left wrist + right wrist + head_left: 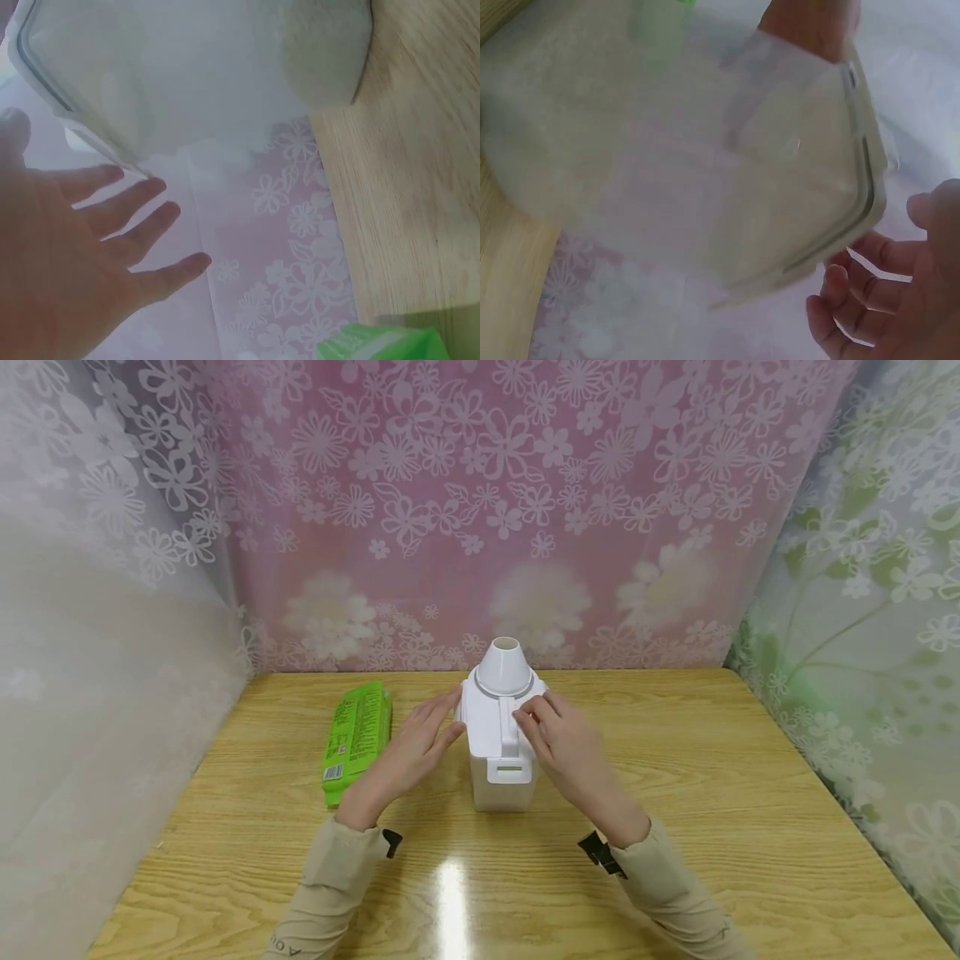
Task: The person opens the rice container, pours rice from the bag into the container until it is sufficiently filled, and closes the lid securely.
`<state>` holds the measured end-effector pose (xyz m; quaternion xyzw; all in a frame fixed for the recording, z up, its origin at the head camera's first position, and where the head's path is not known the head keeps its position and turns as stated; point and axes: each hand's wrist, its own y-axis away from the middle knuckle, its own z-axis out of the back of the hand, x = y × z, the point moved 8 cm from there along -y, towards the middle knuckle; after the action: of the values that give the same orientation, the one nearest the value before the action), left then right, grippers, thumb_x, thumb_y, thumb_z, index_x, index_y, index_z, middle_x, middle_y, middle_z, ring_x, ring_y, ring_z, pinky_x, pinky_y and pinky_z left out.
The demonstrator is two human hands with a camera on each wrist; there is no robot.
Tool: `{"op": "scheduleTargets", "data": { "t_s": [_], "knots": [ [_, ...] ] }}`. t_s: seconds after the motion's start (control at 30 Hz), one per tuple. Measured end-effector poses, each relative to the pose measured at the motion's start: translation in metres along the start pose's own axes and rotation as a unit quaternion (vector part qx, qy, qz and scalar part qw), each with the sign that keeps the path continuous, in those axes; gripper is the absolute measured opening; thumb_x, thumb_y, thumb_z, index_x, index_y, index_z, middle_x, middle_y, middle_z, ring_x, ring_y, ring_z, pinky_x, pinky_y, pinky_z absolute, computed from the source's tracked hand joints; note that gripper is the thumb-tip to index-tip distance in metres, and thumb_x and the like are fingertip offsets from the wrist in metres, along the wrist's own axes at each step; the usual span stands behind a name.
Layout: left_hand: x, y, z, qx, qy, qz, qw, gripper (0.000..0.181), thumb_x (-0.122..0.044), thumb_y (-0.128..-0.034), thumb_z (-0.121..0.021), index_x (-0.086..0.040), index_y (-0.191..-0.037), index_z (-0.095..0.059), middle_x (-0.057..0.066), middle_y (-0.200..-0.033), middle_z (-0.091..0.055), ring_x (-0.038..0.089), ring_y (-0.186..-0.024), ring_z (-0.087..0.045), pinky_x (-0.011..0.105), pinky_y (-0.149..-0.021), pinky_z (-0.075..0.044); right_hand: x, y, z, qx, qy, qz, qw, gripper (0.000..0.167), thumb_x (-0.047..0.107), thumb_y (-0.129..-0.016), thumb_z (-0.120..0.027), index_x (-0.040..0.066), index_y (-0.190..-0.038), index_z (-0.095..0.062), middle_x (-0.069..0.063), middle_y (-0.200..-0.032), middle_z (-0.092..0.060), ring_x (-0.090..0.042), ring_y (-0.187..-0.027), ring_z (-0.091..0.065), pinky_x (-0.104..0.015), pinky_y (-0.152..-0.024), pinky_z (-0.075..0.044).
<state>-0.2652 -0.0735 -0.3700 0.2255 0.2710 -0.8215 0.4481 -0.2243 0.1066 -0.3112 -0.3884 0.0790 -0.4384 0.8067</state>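
Note:
A translucent storage container [501, 795] with a white lid [483, 724] stands upright on the table. On the lid are a white cone-shaped top [505, 668], a raised strip and a front latch [509, 770]. Pale contents [547, 112] show through its lower part. My left hand [414, 745] is at the lid's left side, and in the left wrist view its fingers [142, 229] are spread and nearly straight by the rim. On the other side my right hand [566, 747] has loosely bent fingers [870, 300] at the lid's edge, with the thumb apart from them.
A green printed packet [356, 735] lies left of the container, close to my left forearm. The wooden table [675, 760] ends at a pink floral curtain [480, 527] behind, with further patterned curtains on both sides.

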Motion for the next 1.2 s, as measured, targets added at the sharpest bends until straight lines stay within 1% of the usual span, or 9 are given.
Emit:
{"op": "scheduleTargets", "data": {
  "t_s": [0.1, 0.13, 0.23, 0.43, 0.53, 0.9, 1.07, 1.13, 1.2],
  "knots": [
    [-0.004, -0.001, -0.001, -0.013, -0.003, -0.002, 0.9999, 0.071, -0.054, -0.1072, -0.032, -0.010, -0.162, -0.024, 0.017, -0.163, -0.030, 0.041, -0.150, -0.027, 0.059, -0.121, -0.021, -0.015, 0.002, 0.007, -0.007, -0.010, -0.030, 0.9995, 0.012, 0.015, -0.101, -0.063, 0.004, -0.099, -0.067, -0.009, -0.091, -0.062, -0.026, -0.080, -0.059, -0.038, -0.060, -0.051],
    [-0.006, -0.001, -0.002, -0.016, -0.008, -0.003, 0.9998, 0.075, -0.058, -0.1056, -0.029, -0.009, -0.162, -0.023, 0.018, -0.163, -0.030, 0.041, -0.149, -0.027, 0.058, -0.121, -0.021, -0.019, 0.003, 0.008, -0.009, -0.008, -0.036, 0.9993, 0.009, 0.012, -0.100, -0.064, 0.004, -0.101, -0.067, -0.010, -0.093, -0.062, -0.028, -0.083, -0.060, -0.040, -0.059, -0.052],
    [-0.010, -0.002, -0.005, -0.025, -0.032, -0.010, 0.9991, 0.083, -0.064, -0.1026, -0.023, -0.006, -0.162, -0.021, 0.022, -0.162, -0.029, 0.043, -0.149, -0.028, 0.059, -0.120, -0.022, -0.027, 0.005, 0.007, 0.005, 0.008, -0.034, 0.9994, 0.017, 0.013, -0.099, -0.066, 0.002, -0.111, -0.069, -0.014, -0.104, -0.065, -0.035, -0.094, -0.061, -0.045, -0.065, -0.055],
    [-0.013, -0.001, -0.010, -0.031, -0.046, 0.008, 0.9985, 0.067, -0.047, -0.1100, -0.032, -0.008, -0.162, -0.019, 0.018, -0.164, -0.026, 0.037, -0.151, -0.025, 0.056, -0.123, -0.018, -0.033, 0.012, -0.007, 0.071, 0.010, -0.027, 0.9971, 0.035, 0.019, -0.103, -0.060, 0.003, -0.135, -0.063, -0.017, -0.134, -0.061, -0.038, -0.114, -0.060, -0.051, -0.089, -0.054],
    [-0.013, -0.001, -0.011, -0.028, -0.047, 0.016, 0.9984, 0.066, -0.045, -0.1103, -0.033, -0.008, -0.163, -0.017, 0.015, -0.166, -0.023, 0.035, -0.152, -0.023, 0.054, -0.124, -0.016, -0.034, 0.013, -0.008, 0.077, 0.005, -0.030, 0.9966, 0.037, 0.019, -0.104, -0.058, 0.004, -0.137, -0.062, -0.017, -0.136, -0.059, -0.039, -0.116, -0.059, -0.052, -0.091, -0.053],
    [-0.017, 0.000, -0.012, -0.042, -0.050, 0.015, 0.9978, 0.064, -0.042, -0.1107, -0.031, -0.003, -0.161, -0.020, 0.018, -0.165, -0.024, 0.039, -0.150, -0.026, 0.054, -0.123, -0.016, -0.033, 0.014, -0.008, 0.069, 0.002, -0.004, 0.9976, 0.036, 0.012, -0.102, -0.059, 0.000, -0.136, -0.061, -0.020, -0.131, -0.061, -0.039, -0.114, -0.061, -0.052, -0.094, -0.052],
    [-0.019, 0.001, -0.005, -0.060, -0.082, 0.020, 0.9946, 0.067, -0.048, -0.1087, -0.037, -0.003, -0.158, -0.030, 0.017, -0.160, -0.036, 0.039, -0.147, -0.034, 0.053, -0.122, -0.021, -0.033, 0.014, -0.009, 0.076, 0.005, -0.007, 0.9971, 0.037, 0.014, -0.103, -0.056, 0.001, -0.138, -0.060, -0.020, -0.132, -0.061, -0.040, -0.116, -0.060, -0.052, -0.098, -0.050],
    [-0.022, 0.002, 0.001, -0.084, -0.114, 0.022, 0.9897, 0.066, -0.051, -0.1068, -0.042, -0.003, -0.153, -0.042, 0.018, -0.152, -0.048, 0.039, -0.141, -0.042, 0.054, -0.119, -0.029, -0.033, 0.014, -0.009, 0.077, 0.008, -0.007, 0.9970, 0.038, 0.015, -0.104, -0.056, 0.001, -0.138, -0.060, -0.020, -0.132, -0.061, -0.040, -0.116, -0.060, -0.052, -0.098, -0.050],
    [-0.025, 0.004, 0.008, -0.117, -0.150, 0.024, 0.9814, 0.062, -0.053, -0.1042, -0.047, -0.004, -0.139, -0.057, 0.017, -0.137, -0.060, 0.038, -0.132, -0.051, 0.053, -0.111, -0.039, -0.033, 0.014, -0.009, 0.077, 0.011, -0.006, 0.9970, 0.038, 0.015, -0.104, -0.056, 0.001, -0.138, -0.060, -0.020, -0.132, -0.061, -0.040, -0.115, -0.060, -0.052, -0.098, -0.050]
  ]
}}
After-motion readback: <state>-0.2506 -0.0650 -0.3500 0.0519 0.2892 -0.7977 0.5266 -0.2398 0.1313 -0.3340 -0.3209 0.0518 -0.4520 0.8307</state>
